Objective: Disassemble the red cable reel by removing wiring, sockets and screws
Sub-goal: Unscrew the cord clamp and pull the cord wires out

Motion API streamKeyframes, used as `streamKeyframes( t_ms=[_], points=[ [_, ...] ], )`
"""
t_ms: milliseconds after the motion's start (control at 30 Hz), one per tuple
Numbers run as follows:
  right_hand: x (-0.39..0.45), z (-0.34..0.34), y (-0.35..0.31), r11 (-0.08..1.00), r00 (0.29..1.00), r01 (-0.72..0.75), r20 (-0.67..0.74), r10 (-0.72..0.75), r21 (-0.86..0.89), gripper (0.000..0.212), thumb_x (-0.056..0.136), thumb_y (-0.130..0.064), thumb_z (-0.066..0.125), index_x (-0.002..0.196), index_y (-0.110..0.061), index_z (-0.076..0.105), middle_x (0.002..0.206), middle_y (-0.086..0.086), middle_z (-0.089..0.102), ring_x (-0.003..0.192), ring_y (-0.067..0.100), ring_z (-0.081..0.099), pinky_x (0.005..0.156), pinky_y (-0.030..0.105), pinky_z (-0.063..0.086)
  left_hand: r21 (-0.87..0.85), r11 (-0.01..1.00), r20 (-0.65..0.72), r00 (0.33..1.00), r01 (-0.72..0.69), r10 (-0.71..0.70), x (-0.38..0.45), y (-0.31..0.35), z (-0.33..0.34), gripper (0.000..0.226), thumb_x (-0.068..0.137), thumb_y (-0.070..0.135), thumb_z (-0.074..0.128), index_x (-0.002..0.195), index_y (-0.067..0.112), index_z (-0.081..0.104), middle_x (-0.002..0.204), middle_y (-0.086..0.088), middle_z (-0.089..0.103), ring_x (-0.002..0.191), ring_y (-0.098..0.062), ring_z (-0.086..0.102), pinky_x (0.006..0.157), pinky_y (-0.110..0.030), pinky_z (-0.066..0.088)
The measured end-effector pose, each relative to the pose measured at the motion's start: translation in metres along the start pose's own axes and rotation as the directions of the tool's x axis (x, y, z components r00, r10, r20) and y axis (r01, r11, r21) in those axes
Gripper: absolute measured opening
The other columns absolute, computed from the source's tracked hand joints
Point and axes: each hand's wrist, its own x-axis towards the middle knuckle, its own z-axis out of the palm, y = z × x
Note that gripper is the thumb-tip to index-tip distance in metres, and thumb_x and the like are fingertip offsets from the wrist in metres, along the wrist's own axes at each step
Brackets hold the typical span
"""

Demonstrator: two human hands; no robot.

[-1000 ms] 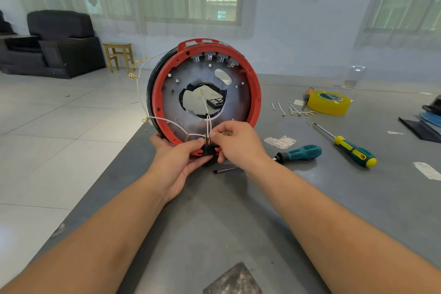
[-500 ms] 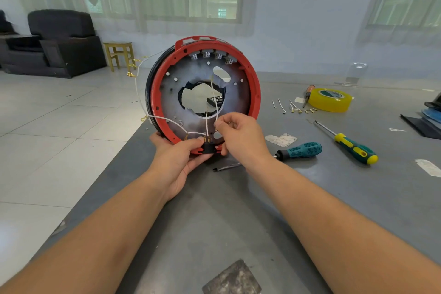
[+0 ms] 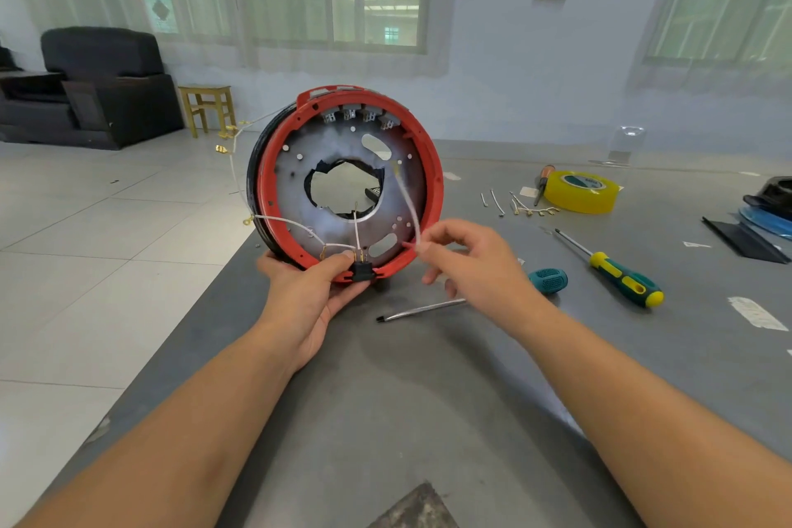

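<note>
**A:** Head view first. Where's the reel?

**B:** The red cable reel (image 3: 345, 180) stands on edge at the near-left corner of the grey table (image 3: 428, 420), open face toward the camera. A grey inner plate (image 3: 295, 201) fills it, with a ragged hole at its centre and a row of metal contacts (image 3: 360, 116) at 12 o'clock under the rim.

**A:** And the hands?

**B:** The left hand (image 3: 313, 292) cups the rim at 6 o'clock, thumb pressed by a small black switch block (image 3: 362, 270) seated there, fingers curled under the reel. The right hand (image 3: 471, 261) sits at the reel's 4 o'clock, thumb and forefinger pinched together on a white wire (image 3: 407, 206) that curves up toward 1 o'clock of the hole.

**A:** Other wiring?

**B:** A second white wire (image 3: 291, 223) runs from the rim at 9 o'clock across to the switch block, and a short one (image 3: 356, 227) rises from the block toward the hole. More wire with brass terminals (image 3: 221, 149) trails off beyond the reel at 10 o'clock.

**A:** Tools?

**B:** At the right hand's 3 o'clock lie a teal-handled screwdriver (image 3: 548, 281), partly hidden by the hand, and a green-and-yellow screwdriver (image 3: 621, 281). A yellow tape roll (image 3: 580, 191) lies at 2 o'clock, loose wire pieces (image 3: 520, 204) just beside it.
</note>
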Motion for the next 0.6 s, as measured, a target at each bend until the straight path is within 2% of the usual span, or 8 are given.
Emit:
streamKeyframes(
  t_ms=[100, 133, 200, 267, 333, 400, 500, 600],
  points=[
    [0.009, -0.032, 0.009, 0.988, 0.983, -0.022, -0.179, 0.05, 0.155, 0.014, 0.092, -0.01, 0.065, 0.082, -0.017, 0.069, 0.077, 0.005, 0.072, 0.063, 0.017, 0.069, 0.049, 0.025, 0.051, -0.015, 1.0, -0.007, 1.0, -0.011, 0.011, 0.002, -0.001, 0.004, 0.06, 0.087, -0.005, 0.08, 0.115, 0.025, 0.035, 0.128, -0.014, 0.066, 0.098, -0.026, 0.08, 0.075, -0.046, 0.067],
    [0.015, -0.043, 0.014, 0.989, 0.963, -0.061, -0.252, 0.094, 0.135, 0.014, 0.094, -0.006, 0.063, 0.083, -0.014, 0.068, 0.077, 0.007, 0.073, 0.061, 0.015, 0.068, 0.05, 0.024, 0.051, -0.019, 1.0, -0.013, 1.0, -0.018, 0.018, 0.003, -0.001, 0.007, 0.06, 0.086, -0.004, 0.081, 0.114, 0.024, 0.035, 0.129, -0.013, 0.065, 0.098, -0.025, 0.08, 0.075, -0.045, 0.066],
    [0.032, -0.061, 0.029, 0.98, 0.918, -0.198, -0.354, 0.181, -0.012, 0.013, 0.093, -0.007, 0.061, 0.084, -0.01, 0.069, 0.078, 0.009, 0.075, 0.056, 0.01, 0.066, 0.055, 0.025, 0.053, -0.02, 0.999, -0.027, 0.999, -0.028, 0.028, 0.005, -0.003, 0.014, 0.06, 0.086, -0.003, 0.081, 0.113, 0.024, 0.035, 0.13, -0.012, 0.063, 0.097, -0.023, 0.08, 0.075, -0.044, 0.066],
    [0.049, -0.074, 0.043, 0.935, 0.887, -0.331, -0.38, 0.261, -0.13, 0.012, 0.092, -0.01, 0.061, 0.085, -0.009, 0.07, 0.078, 0.008, 0.075, 0.053, 0.01, 0.065, 0.058, 0.027, 0.053, -0.017, 1.0, -0.026, 0.999, -0.026, 0.026, 0.008, -0.004, 0.021, 0.059, 0.087, -0.002, 0.081, 0.113, 0.024, 0.034, 0.129, -0.011, 0.063, 0.094, -0.023, 0.08, 0.075, -0.044, 0.066],
    [0.07, -0.08, 0.055, 0.891, 0.86, -0.419, -0.389, 0.33, -0.172, 0.012, 0.091, -0.009, 0.061, 0.084, -0.005, 0.071, 0.076, 0.011, 0.074, 0.055, 0.014, 0.064, 0.059, 0.029, 0.055, -0.009, 1.0, -0.014, 1.0, -0.016, 0.016, 0.013, -0.006, 0.025, 0.059, 0.088, -0.001, 0.08, 0.114, 0.024, 0.033, 0.129, -0.012, 0.063, 0.096, -0.026, 0.08, 0.077, -0.045, 0.066],
    [0.093, -0.083, 0.064, 0.841, 0.837, -0.491, -0.389, 0.384, -0.228, 0.013, 0.089, -0.008, 0.062, 0.081, -0.003, 0.07, 0.075, 0.012, 0.074, 0.058, 0.018, 0.066, 0.068, 0.035, 0.061, -0.003, 1.0, -0.005, 1.0, -0.016, 0.016, 0.017, -0.007, 0.029, 0.059, 0.089, 0.0, 0.08, 0.116, 0.024, 0.034, 0.131, -0.013, 0.063, 0.101, -0.031, 0.079, 0.078, -0.047, 0.066],
    [0.126, -0.082, 0.074, 0.773, 0.82, -0.553, -0.37, 0.437, -0.312, 0.011, 0.089, -0.008, 0.062, 0.087, 0.0, 0.07, 0.078, 0.014, 0.076, 0.065, 0.024, 0.069, 0.083, 0.042, 0.063, 0.014, 0.999, 0.005, 0.999, -0.044, 0.043, 0.022, -0.011, 0.029, 0.061, 0.088, 0.004, 0.083, 0.119, 0.025, 0.034, 0.132, -0.009, 0.064, 0.101, -0.028, 0.079, 0.078, -0.046, 0.066],
    [0.156, -0.078, 0.081, 0.726, 0.825, -0.561, -0.343, 0.45, -0.397, 0.014, 0.091, -0.006, 0.06, 0.094, 0.003, 0.07, 0.085, 0.018, 0.077, 0.067, 0.026, 0.07, 0.086, 0.043, 0.063, 0.028, 0.998, 0.014, 0.999, -0.05, 0.049, 0.024, -0.014, 0.027, 0.062, 0.087, 0.005, 0.084, 0.117, 0.028, 0.035, 0.13, -0.01, 0.066, 0.099, -0.029, 0.079, 0.077, -0.047, 0.066]
  ],
)
